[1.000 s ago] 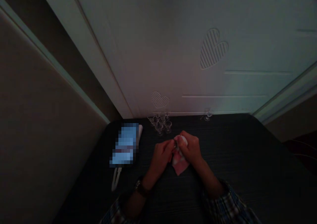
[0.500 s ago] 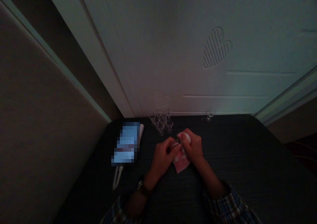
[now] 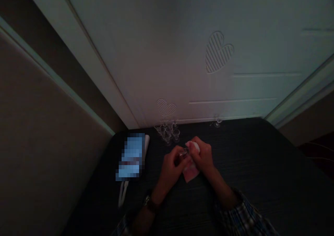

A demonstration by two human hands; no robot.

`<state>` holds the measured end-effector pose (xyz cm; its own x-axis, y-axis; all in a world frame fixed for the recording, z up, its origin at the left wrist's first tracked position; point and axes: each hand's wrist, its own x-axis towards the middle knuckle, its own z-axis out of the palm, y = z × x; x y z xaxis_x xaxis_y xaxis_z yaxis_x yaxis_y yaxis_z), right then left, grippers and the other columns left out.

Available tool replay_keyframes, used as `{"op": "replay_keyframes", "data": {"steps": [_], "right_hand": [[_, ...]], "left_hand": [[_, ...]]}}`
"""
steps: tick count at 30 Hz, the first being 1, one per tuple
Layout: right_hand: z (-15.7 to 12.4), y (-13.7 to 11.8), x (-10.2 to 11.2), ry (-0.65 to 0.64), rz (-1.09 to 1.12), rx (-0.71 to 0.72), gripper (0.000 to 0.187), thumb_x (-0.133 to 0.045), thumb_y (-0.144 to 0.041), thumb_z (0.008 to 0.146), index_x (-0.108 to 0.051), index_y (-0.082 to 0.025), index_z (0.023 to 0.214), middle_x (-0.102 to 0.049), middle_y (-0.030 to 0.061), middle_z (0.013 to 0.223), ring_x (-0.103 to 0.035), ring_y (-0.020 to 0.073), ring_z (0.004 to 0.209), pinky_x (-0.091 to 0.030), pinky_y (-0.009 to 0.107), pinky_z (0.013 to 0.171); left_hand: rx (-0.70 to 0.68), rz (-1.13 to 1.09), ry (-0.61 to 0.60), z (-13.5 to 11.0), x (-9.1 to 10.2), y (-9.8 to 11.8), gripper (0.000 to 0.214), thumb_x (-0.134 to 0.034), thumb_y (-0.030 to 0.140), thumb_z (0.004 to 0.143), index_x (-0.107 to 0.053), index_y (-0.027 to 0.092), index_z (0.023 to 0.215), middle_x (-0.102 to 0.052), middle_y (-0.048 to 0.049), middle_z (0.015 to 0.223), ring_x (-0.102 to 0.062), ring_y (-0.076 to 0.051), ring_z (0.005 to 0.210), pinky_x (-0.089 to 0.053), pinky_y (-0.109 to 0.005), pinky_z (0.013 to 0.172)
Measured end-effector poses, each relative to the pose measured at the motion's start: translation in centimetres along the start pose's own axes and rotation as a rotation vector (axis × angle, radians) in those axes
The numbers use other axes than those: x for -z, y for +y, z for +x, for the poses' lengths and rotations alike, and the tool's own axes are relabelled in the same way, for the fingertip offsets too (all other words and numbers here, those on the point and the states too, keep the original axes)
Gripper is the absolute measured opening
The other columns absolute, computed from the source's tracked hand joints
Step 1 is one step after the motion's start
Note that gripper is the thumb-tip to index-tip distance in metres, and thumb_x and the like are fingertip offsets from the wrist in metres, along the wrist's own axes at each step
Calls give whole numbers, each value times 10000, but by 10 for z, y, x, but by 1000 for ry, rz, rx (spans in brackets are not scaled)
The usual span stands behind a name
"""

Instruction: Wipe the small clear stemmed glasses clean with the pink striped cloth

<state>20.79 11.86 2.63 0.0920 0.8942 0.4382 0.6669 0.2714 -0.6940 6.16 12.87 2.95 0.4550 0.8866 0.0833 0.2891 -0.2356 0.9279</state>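
Note:
Between the fingers of my left hand is a small clear glass, tilted on its side, its far part hidden by the fingers. My right hand is closed on a pink and white cloth, bunched in the fist and pressed against the glass. A loose end of the cloth hangs below the two hands. Just beyond my left hand, several small stemmed glasses stand clustered on the dark table.
One more small glass stands apart at the table's back edge, near the white panel with heart reliefs. At the left lies a device with a blurred screen and a white strap. The dark table has a rounded far-right corner.
The view has shifted slightly, so the background sits a little differently. Both hands keep their hold on the glass and cloth, with only small finger movement.

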Motion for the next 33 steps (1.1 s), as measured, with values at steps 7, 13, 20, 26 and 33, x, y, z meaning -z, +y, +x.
{"op": "replay_keyframes", "data": {"steps": [7, 13, 20, 26, 33], "right_hand": [[-2, -1, -1, -10, 12, 16, 184, -500, -293, 909, -599, -139, 920, -628, 4, 812, -594, 95, 634, -512, 261, 595], [-3, -2, -2, -38, 8, 63, 183, -503, -293, 907, -602, -139, 905, -628, 3, 810, -595, 97, 643, -512, 265, 605], [-1, -1, 0, -34, -18, 38, 181, -504, -294, 906, -603, -142, 905, -631, 9, 827, -598, 102, 664, -513, 275, 625], [0, -4, -1, -46, -26, 0, 181, -505, -293, 906, -603, -142, 917, -634, 13, 843, -606, 109, 686, -517, 283, 637], [1, -3, -1, -42, -36, -44, 188, -500, -298, 908, -600, -140, 928, -630, 8, 827, -600, 103, 658, -514, 276, 621]], "left_hand": [[13, 21, 19, -1, 2, -2, 214, -538, 320, 874, -594, 124, 940, -622, -21, 838, -602, -133, 690, -515, -303, 627], [53, -48, -11, 0, 1, -10, 242, -507, 331, 891, -598, 116, 956, -630, -22, 849, -612, -136, 683, -521, -293, 608], [19, -59, -8, 2, 0, -9, 237, -505, 331, 892, -601, 117, 929, -627, -21, 834, -609, -136, 687, -518, -297, 617], [-23, -8, 33, 1, 2, -6, 223, -516, 325, 886, -603, 120, 906, -626, -20, 833, -607, -140, 705, -515, -308, 641], [-27, 25, 87, 1, 0, -5, 226, -541, 306, 873, -574, 135, 1017, -619, -32, 880, -601, -133, 700, -518, -300, 622]]}}
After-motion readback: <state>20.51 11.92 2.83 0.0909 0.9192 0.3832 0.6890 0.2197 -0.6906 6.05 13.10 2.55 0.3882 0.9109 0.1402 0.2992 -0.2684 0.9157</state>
